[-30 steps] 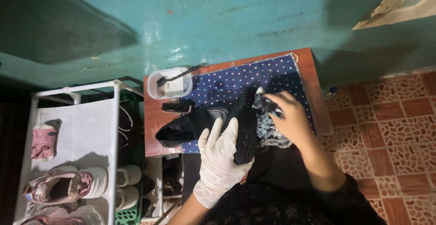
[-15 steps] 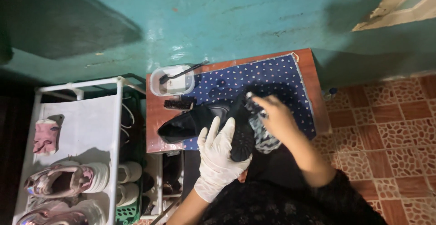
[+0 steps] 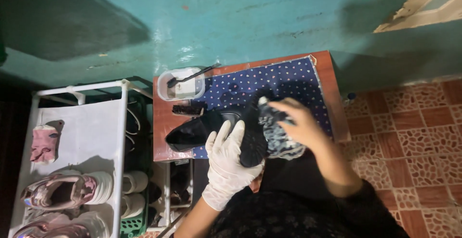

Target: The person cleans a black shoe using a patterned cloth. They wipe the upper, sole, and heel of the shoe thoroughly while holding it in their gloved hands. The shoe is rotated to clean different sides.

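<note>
My left hand, in a white glove, grips a black shoe held on edge above a small wooden table. My bare right hand presses a grey patterned cloth against that shoe. A second black shoe lies flat on the table to the left, on a blue dotted mat. A shoe brush lies just beyond it.
A clear plastic tub with a thin dark brush across it sits at the table's back left corner. A white shoe rack at left holds pink and white shoes. Teal wall behind, red patterned tiles at right.
My right hand with the cloth has slid a little left and down along the held shoe. The left hand and shoe have stayed nearly in place.
</note>
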